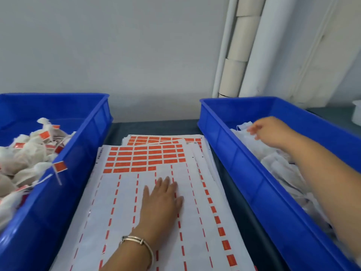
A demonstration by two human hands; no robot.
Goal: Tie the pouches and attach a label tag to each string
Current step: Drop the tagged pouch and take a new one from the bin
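Right hand (pixel 267 132), fingers loosely curled, apparently pinching a soft, light untied pouch (pixel 242 128) beneath it; best gathered at its neck. Left hand (pixel 162 198) flat on label sheet (pixel 125 192).

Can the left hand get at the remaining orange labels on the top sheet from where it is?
Probably yes. The left hand lies flat on the top sheet, and the orange labels sit just beyond its fingertips with nothing between.

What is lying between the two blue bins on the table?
In the head view, a stack of label sheets lies between the left bin and the right bin, its upper rows holding orange labels. The left hand rests flat on it.
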